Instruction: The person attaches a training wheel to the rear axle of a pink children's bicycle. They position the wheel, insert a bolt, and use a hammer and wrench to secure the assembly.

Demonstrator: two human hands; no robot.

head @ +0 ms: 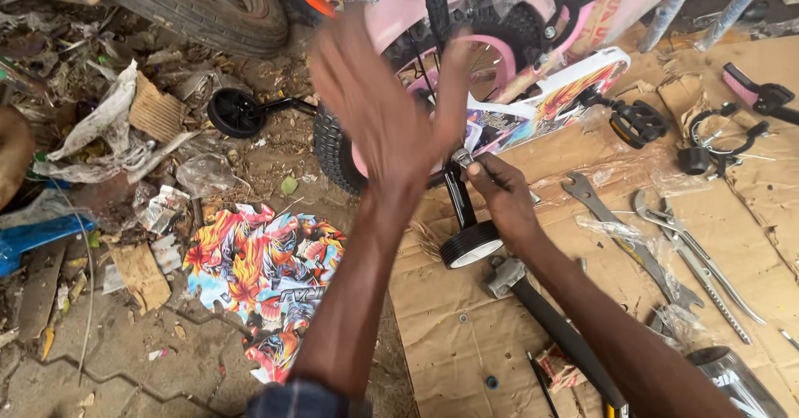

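Note:
A small pink bicycle (516, 19) stands on cardboard, its black knobbly rear tyre (333, 148) facing me. My left hand (379, 106) is raised in front of that wheel, blurred by motion, fingers spread and holding nothing. My right hand (503, 197) is closed around a small spanner (463, 158), whose silver head sits at the top of the black training-wheel bracket (458, 197). The near training wheel (470, 243) hangs just below that hand.
A hammer (508, 275) with a black handle lies by my right forearm. Several spanners (616, 235) and pliers (695, 256) rest on the cardboard (449, 335). A second training wheel (235, 112), a pedal (637, 123), a colourful printed sheet (258, 272) and a large tyre (208, 6) sit among litter.

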